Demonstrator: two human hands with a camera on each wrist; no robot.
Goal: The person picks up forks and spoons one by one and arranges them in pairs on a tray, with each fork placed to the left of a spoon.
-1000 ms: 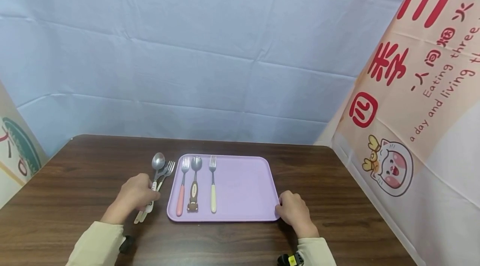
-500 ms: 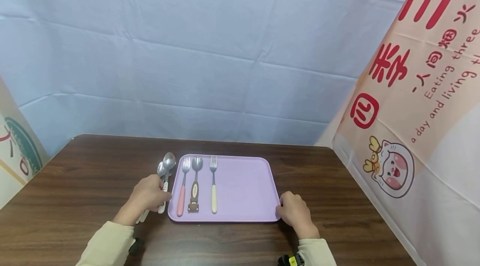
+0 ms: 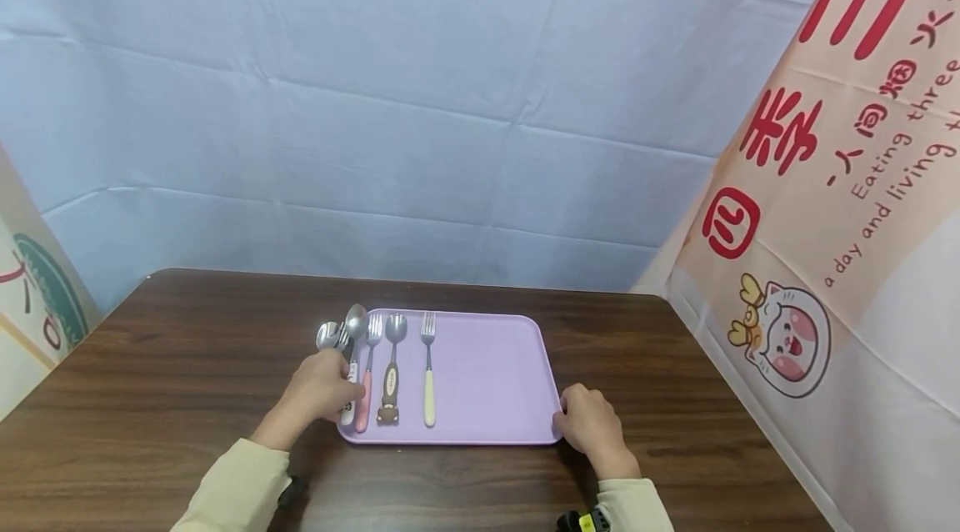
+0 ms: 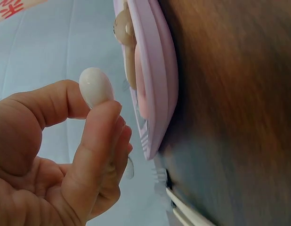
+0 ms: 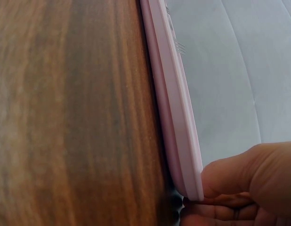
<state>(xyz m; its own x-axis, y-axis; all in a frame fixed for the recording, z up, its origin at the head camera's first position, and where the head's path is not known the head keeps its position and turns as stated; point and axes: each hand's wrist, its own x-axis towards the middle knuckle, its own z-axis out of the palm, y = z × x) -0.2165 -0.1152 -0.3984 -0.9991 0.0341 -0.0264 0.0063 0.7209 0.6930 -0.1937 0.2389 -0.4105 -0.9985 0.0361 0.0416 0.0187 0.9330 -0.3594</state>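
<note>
My left hand [image 3: 318,388] pinches the white handle of a metal spoon [image 3: 356,320] between thumb and fingers, over the left edge of the lilac tray [image 3: 491,382]. Its rounded white handle end [image 4: 95,87] stands clear of the table in the left wrist view. At the tray's near right corner, my right hand [image 3: 592,425] grips the rim, thumb on the rim and fingers below. On the tray lie a pink-handled fork [image 3: 363,411], a brown bear-handled spoon [image 3: 389,390] and a cream-handled fork [image 3: 429,397], roughly side by side. My left fingers partly cover the pink handle.
Left of the tray, another spoon [image 3: 327,335] and a fork [image 3: 342,338] lie on the brown wooden table [image 3: 187,365], largely hidden behind my left hand. A pale blue cloth [image 3: 412,115] hangs behind the table, and a printed cloth [image 3: 847,182] stands at the right.
My left hand has lifted the white-handled spoon from beside the other cutlery and carried it right to the tray's left edge. The right hand stays at the tray's corner.
</note>
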